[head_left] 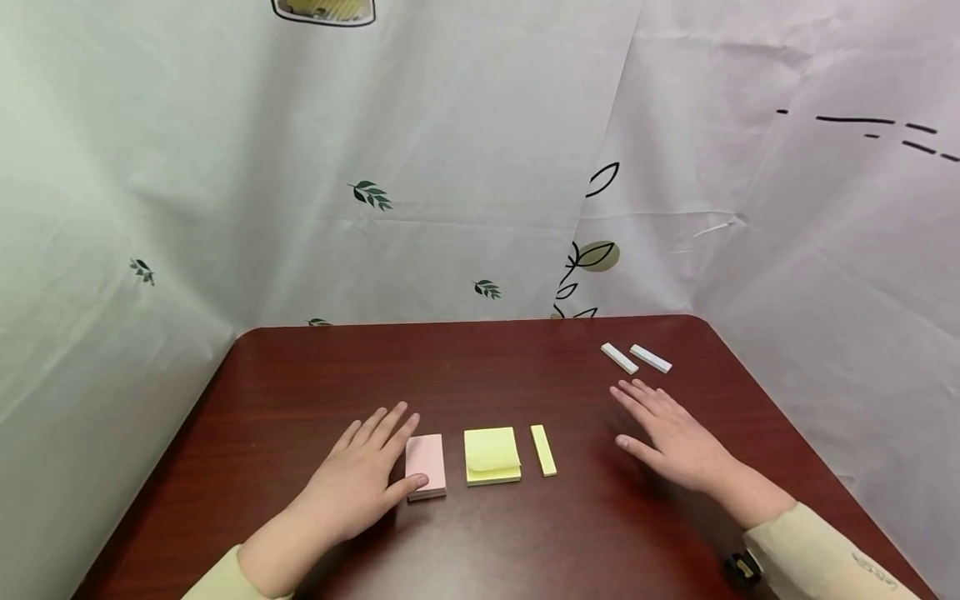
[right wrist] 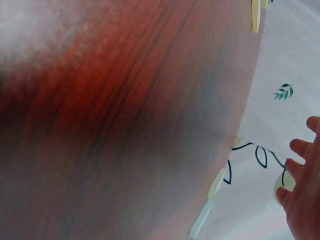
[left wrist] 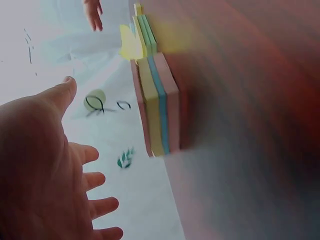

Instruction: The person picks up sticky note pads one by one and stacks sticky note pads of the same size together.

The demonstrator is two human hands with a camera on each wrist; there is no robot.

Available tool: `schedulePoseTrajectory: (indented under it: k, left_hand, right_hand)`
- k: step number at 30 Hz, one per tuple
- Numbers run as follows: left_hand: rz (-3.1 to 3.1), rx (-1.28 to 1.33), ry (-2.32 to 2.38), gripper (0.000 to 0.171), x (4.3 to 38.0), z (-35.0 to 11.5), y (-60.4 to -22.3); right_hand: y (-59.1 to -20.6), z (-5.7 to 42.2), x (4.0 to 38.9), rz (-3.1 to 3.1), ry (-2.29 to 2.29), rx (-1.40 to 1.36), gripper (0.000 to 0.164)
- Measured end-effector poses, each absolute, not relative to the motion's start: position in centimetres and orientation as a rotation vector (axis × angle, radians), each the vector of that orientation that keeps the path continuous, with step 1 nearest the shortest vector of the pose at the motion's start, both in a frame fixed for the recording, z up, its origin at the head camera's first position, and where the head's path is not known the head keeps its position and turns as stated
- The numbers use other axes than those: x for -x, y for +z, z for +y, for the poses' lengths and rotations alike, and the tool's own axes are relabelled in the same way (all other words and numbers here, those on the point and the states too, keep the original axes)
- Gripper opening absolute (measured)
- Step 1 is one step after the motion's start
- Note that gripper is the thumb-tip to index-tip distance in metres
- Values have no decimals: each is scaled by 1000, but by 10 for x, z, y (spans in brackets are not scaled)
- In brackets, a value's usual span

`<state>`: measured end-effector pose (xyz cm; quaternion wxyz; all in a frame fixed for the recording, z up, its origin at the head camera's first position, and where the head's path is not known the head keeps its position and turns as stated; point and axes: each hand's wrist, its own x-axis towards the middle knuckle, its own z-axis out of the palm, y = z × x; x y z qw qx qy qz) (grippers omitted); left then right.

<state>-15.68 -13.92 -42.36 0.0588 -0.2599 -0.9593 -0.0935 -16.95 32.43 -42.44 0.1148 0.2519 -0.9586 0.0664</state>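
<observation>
My left hand (head_left: pixel 352 483) hovers with spread fingers beside a pink-topped stack of sticky notes (head_left: pixel 424 460), its thumb overlapping the stack in the head view. Seen from the left wrist, that stack (left wrist: pixel 161 110) has pink, yellow and blue layers and stands apart from the hand. To its right lies a square yellow sticky-note pad (head_left: pixel 491 452) with its top sheet lifting at the front edge. A narrow yellow strip pad (head_left: pixel 543 451) comes after it. My right hand (head_left: pixel 675 440), fingers extended and holding nothing, is over the table just in front of two narrow pale strip pads (head_left: pixel 619 358).
The dark red-brown wooden table (head_left: pixel 510 542) has rounded far corners. White cloth (head_left: pixel 450 125) printed with leaves hangs behind it and along both sides. A dark object (head_left: pixel 742 570) shows at the right wrist, by the sleeve.
</observation>
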Motion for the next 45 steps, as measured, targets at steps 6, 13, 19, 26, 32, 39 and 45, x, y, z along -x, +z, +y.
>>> schedulePoseTrajectory:
  k: [6, 13, 19, 26, 32, 39, 45]
  left_hand:
    - [-2884, 957, -250, 80, 166, -103, -413]
    - [-2895, 1076, -300, 78, 175, -48, -407]
    - [-2967, 1025, -274, 77, 187, -10, -408]
    - [-3106, 923, -236, 81, 195, 14, -410]
    - [-3169, 894, -178, 84, 199, 23, -421]
    - [-3166, 916, -170, 84, 203, 32, -428]
    - [-3161, 916, -112, 86, 204, 41, -430]
  right_hand:
    - [-427, 322, 169, -2835, 223, -726, 69]
    - [-427, 320, 167, -2838, 242, -721, 70]
    - [-425, 317, 166, -2859, 249, -720, 72]
    - [-423, 316, 167, -2845, 251, -744, 72]
    - [-422, 318, 167, -2841, 243, -743, 73]
    - [-422, 319, 167, -2853, 241, -743, 73]
    - [-421, 320, 167, -2861, 226, -730, 74]
